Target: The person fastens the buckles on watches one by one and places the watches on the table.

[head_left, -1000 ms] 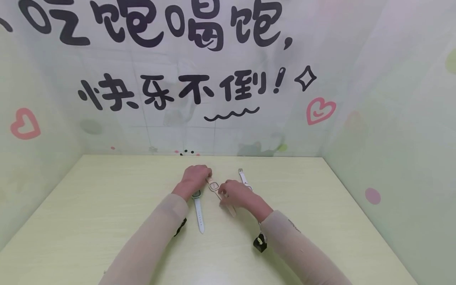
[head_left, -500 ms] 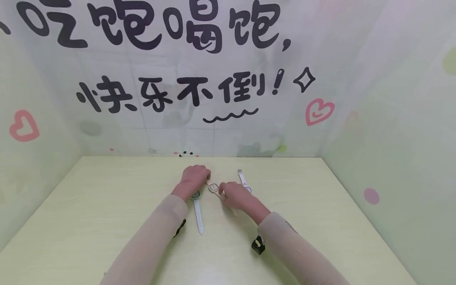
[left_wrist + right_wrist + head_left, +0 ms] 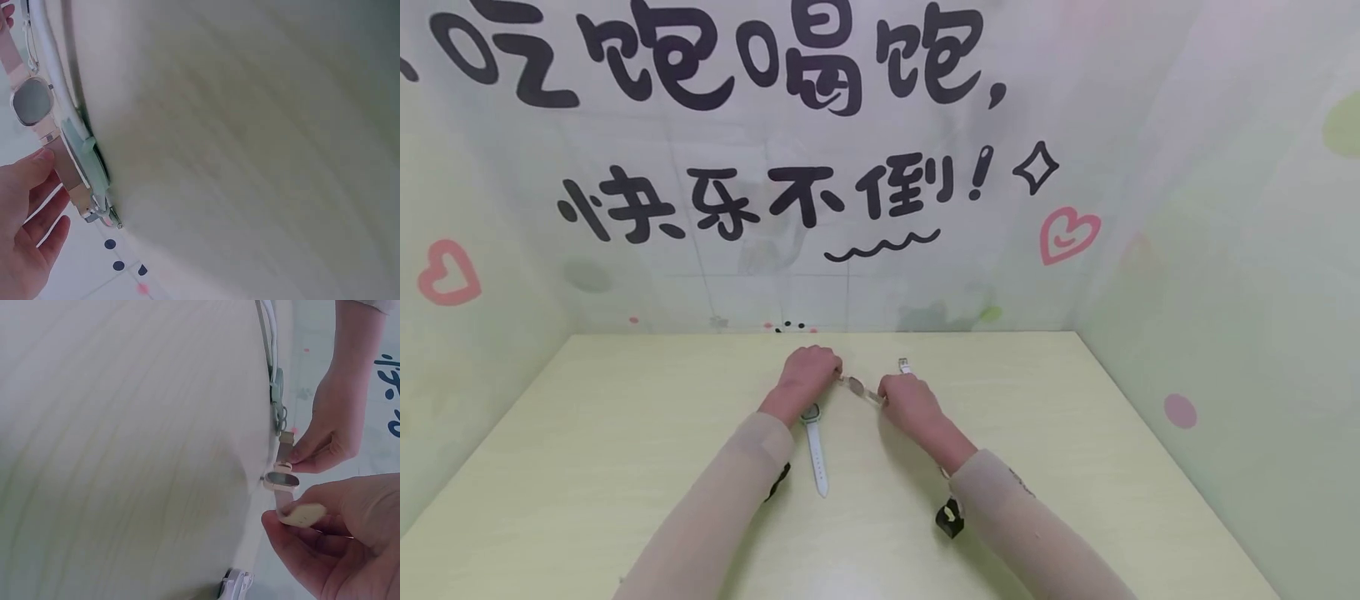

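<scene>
Between the hands, a pale pink wristwatch (image 3: 856,386) is stretched with its dial tipped up. My left hand (image 3: 808,372) pinches the buckle-side strap; in the left wrist view the thumb of that hand (image 3: 28,219) lies on the strap below the watch case (image 3: 32,101). My right hand (image 3: 915,408) pinches the other strap; the right wrist view shows its free end curling out between the thumb and fingers of this hand (image 3: 356,534). A pale green-cased watch (image 3: 816,462) with a whitish strap lies under my left wrist. Beyond my right hand, a white watch (image 3: 905,366) is mostly hidden.
The light wood tabletop (image 3: 625,467) carries the watches. A printed fabric backdrop (image 3: 760,250) with black lettering rises at its back edge, and side panels (image 3: 1210,350) stand left and right. A black object (image 3: 950,518) hangs under my right wrist.
My right hand has gripped the pink watch's free strap and drawn it up and back, so the watch has lifted and turned. My left hand has barely moved.
</scene>
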A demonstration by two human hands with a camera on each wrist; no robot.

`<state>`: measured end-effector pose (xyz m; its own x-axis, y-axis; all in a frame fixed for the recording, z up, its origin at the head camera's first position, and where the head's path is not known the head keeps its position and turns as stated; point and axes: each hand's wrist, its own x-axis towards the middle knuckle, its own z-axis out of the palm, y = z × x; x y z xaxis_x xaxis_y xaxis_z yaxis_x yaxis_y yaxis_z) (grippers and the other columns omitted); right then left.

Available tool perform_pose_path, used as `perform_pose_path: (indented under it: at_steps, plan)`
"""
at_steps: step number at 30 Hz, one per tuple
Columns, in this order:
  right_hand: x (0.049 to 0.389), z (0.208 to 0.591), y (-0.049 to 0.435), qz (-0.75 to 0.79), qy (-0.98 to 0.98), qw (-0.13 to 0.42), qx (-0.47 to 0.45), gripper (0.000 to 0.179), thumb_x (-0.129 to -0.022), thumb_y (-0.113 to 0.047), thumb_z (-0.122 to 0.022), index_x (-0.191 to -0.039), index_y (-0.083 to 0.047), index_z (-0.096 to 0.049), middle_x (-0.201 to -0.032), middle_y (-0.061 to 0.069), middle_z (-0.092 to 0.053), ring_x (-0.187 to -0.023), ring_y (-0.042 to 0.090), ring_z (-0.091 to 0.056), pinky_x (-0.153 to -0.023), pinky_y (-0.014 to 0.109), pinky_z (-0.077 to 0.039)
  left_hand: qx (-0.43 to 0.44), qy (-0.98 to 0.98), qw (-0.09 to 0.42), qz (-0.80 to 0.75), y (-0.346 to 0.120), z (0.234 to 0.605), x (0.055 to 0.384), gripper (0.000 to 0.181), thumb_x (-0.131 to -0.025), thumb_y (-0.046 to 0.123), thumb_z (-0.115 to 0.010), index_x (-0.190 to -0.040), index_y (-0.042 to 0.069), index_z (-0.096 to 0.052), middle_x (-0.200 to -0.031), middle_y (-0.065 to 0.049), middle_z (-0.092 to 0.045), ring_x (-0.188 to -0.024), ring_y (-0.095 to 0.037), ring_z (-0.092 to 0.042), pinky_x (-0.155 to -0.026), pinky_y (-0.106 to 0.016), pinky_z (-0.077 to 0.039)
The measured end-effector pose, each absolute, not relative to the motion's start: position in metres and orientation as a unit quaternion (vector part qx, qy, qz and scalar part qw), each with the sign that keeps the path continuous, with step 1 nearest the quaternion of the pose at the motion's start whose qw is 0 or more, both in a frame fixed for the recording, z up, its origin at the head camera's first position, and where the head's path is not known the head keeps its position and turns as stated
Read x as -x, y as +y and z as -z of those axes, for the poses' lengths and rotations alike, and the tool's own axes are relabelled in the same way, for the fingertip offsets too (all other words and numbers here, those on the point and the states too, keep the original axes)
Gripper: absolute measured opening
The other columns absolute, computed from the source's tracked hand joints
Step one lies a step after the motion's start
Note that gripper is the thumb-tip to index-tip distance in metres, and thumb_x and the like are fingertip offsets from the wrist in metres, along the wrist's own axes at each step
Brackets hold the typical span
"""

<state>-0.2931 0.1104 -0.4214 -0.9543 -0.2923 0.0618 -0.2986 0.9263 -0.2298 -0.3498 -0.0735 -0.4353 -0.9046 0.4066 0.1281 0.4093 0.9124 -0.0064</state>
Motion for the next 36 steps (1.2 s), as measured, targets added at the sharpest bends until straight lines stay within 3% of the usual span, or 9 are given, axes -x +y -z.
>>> perform_pose_path:
  at_steps: [6,13,21,29,36]
  plan:
    - [0.293,0.416,0.119,-0.164,-0.976,0.045,-0.138,0.008,-0.088,-0.005,-0.071,-0.095,-0.007,-0.076,-0.087,0.006,-0.074,-0.075,0.018,-0.065,-0.068,0.030,-0.055,0.204,-0.977,0.058,0.023,-0.074,0.431,0.352,0.012,-0.094,0.015,-0.067,-0.105,0.014,-0.074,-0.103,-0.006,-0.074,-0.092,-0.025,-0.068,-0.086,-0.039,-0.057]
    - [0.295,0.408,0.126,-0.212,-0.967,0.039,-0.132,0.008,-0.091,-0.007,-0.071,-0.097,-0.006,-0.076,-0.088,0.007,-0.075,-0.072,0.016,-0.065,-0.065,0.028,-0.054,0.215,-0.973,0.085,0.021,-0.077,0.418,0.349,0.013,-0.098,0.012,-0.061,-0.107,0.017,-0.070,-0.101,-0.003,-0.071,-0.085,-0.023,-0.067,-0.078,-0.037,-0.057]
    - [0.294,0.392,0.132,-0.274,-0.955,0.010,-0.109,0.010,-0.092,-0.004,-0.067,-0.100,-0.004,-0.073,-0.088,0.008,-0.074,-0.068,0.013,-0.064,-0.060,0.024,-0.051,0.226,-0.968,0.101,0.038,-0.081,0.402,0.342,0.013,-0.097,0.018,-0.064,-0.107,0.016,-0.072,-0.101,-0.002,-0.072,-0.086,-0.020,-0.067,-0.076,-0.033,-0.057]
    - [0.291,0.382,0.137,-0.347,-0.933,-0.014,-0.099,0.013,-0.092,-0.003,-0.067,-0.103,-0.002,-0.072,-0.092,0.010,-0.072,-0.075,0.016,-0.069,-0.064,0.026,-0.058,0.220,-0.967,0.078,0.102,-0.087,0.387,0.333,0.014,-0.097,0.024,-0.065,-0.105,0.015,-0.071,-0.101,-0.001,-0.071,-0.089,-0.019,-0.066,-0.077,-0.033,-0.057]
    - [0.288,0.377,0.141,-0.390,-0.916,-0.013,-0.096,0.014,-0.089,0.000,-0.067,-0.102,-0.002,-0.073,-0.091,0.011,-0.073,-0.075,0.016,-0.068,-0.063,0.024,-0.056,0.211,-0.965,0.060,0.145,-0.092,0.375,0.322,0.010,-0.097,0.020,-0.066,-0.103,0.014,-0.071,-0.100,-0.001,-0.071,-0.091,-0.019,-0.065,-0.080,-0.034,-0.057]
